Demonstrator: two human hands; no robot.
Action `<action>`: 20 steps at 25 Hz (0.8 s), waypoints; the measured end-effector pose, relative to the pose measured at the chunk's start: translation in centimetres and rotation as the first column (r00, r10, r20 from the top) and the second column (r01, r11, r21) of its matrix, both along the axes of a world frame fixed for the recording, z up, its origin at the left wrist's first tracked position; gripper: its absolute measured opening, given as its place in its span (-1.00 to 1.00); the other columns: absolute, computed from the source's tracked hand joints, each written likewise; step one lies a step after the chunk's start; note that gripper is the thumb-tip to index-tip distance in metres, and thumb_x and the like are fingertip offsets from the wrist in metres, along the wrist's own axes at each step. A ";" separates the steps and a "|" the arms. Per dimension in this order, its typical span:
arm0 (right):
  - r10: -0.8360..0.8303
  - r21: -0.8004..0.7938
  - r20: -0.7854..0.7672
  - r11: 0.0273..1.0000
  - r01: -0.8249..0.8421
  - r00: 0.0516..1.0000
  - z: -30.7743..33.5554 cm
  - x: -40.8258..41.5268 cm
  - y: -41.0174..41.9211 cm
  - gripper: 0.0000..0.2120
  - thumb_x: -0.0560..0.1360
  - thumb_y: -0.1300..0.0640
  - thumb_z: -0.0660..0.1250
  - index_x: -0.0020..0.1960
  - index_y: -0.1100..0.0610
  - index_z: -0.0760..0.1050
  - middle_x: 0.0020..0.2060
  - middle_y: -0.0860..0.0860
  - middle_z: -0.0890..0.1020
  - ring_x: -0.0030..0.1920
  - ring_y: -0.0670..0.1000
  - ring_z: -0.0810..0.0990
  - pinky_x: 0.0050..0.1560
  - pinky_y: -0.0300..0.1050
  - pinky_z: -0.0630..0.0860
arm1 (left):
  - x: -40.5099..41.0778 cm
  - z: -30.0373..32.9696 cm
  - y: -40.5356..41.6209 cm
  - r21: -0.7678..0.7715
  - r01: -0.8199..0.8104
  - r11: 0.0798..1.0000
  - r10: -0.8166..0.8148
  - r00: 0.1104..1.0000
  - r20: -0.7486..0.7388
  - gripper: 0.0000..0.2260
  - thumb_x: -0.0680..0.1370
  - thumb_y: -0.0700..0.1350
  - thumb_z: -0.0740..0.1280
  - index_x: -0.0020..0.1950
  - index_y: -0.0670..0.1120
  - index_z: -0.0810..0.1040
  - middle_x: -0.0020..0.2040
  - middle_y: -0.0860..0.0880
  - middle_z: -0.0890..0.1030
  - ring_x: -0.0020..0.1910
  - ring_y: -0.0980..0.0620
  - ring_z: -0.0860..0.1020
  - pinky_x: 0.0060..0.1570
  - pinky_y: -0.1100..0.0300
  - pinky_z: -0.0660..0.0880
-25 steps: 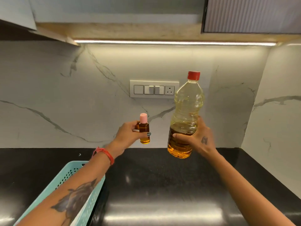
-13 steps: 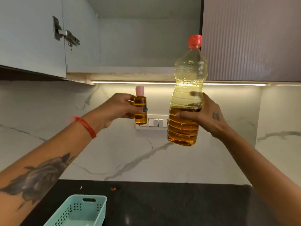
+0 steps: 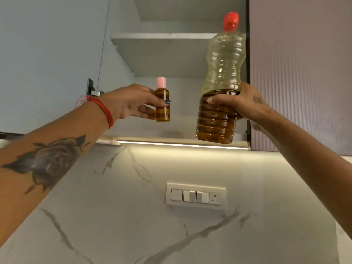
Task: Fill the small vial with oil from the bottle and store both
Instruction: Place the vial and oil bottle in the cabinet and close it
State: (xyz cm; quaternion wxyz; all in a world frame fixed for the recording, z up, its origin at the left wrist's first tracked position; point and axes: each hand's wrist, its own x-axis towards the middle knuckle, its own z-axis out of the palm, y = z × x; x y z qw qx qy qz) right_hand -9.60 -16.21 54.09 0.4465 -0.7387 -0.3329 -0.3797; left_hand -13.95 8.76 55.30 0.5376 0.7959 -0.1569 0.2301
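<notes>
My left hand (image 3: 131, 101) holds a small vial (image 3: 162, 105) upright; it is full of amber oil and closed with a pink cap. My right hand (image 3: 242, 101) grips the large clear oil bottle (image 3: 222, 63) around its ribbed middle. The bottle stands upright, has a red cap and is about half full of oil. Both are raised in front of the open wall cabinet, just above the level of its bottom shelf (image 3: 152, 130).
The cabinet's open door (image 3: 51, 60) hangs at the left with a metal hinge (image 3: 92, 90). An upper shelf (image 3: 162, 38) crosses the cabinet. A closed ribbed door (image 3: 301, 69) is at the right. A switch panel (image 3: 196, 196) sits on the marble wall below a light strip.
Both hands have lifted the vial and the bottle from counter height up to the open cabinet. The view has tilted up, so the counter and the teal basket have left the frame.
</notes>
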 end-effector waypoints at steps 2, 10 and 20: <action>-0.020 0.019 0.015 1.000 0.020 1.000 2.0 1.5 0.9 -0.61 0.26 -0.11 0.49 0.03 -0.04 0.52 -0.14 -0.04 0.66 -0.10 -0.01 0.65 -0.11 0.00 0.62 | 1.7 1.4 0.5 -0.003 -0.024 1.000 0.024 1.000 -0.004 -0.70 0.43 -0.25 0.40 0.15 -0.17 0.51 0.04 -0.14 0.63 0.02 -0.10 0.61 0.01 0.12 0.56; -0.163 0.047 -0.024 0.985 0.164 0.986 6.4 9.1 5.3 -0.68 0.15 -0.19 0.50 -0.25 -0.05 0.50 -0.21 0.00 0.67 -0.18 0.01 0.65 -0.13 0.03 0.64 | 10.6 4.1 2.2 0.055 -0.103 0.993 0.107 0.992 -0.073 -0.52 0.39 -0.23 0.46 0.28 -0.23 0.44 0.18 -0.19 0.58 0.11 -0.16 0.58 0.18 -0.02 0.50; -0.254 -0.020 -0.166 0.967 0.254 0.953 6.3 18.1 8.3 -0.45 0.07 -0.23 0.52 -0.07 -0.01 0.44 -0.19 -0.01 0.61 -0.18 0.02 0.59 -0.14 0.01 0.62 | 18.9 3.8 4.4 0.117 -0.136 0.984 0.160 0.959 -0.232 -0.60 0.46 -0.29 0.38 0.28 -0.28 0.42 -0.01 -0.15 0.56 0.18 -0.20 0.53 0.13 -0.06 0.50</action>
